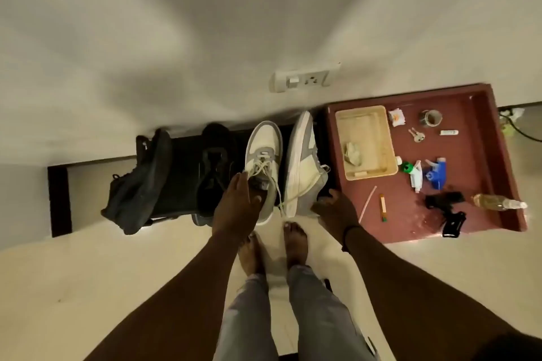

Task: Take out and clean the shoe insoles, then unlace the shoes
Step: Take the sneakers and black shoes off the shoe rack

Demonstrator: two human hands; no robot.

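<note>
Here is how things sit.

Shoes: two white and grey shoes lie on a low black shelf (pixel 176 155) by the wall. The left shoe (pixel 262 155) sits flat, toe to the wall. The right shoe (pixel 302 161) is tipped on its side, so its pale sole edge shows.

Left hand: the left hand (pixel 234 205) is at the heel end of the left shoe, with its thumb over the rim of the opening. It looks like it is gripping the shoe, but the fingers are hidden, so I cannot tell for sure.

Right hand: the right hand (pixel 334 208) rests by the heel of the right shoe, fingers spread out and holding nothing.

Laces: the laces (pixel 277 187) are still threaded in, with loose ends hanging off the front of the shelf.

Insoles: they must still be inside the shoes. I cannot see them.

How the shoes will handle: I think they are light, soft on top and stiff at the sole. The heel rim is a good place to hold.

How the insoles will handle: likely thin and bendy. Pinch one at the heel end and peel it out slowly.

Nearby: black shoes (pixel 137 179) on the same shelf, and a red bench (pixel 484 184) with a tub (pixel 366 141) and spray bottles (pixel 428 173).
</note>
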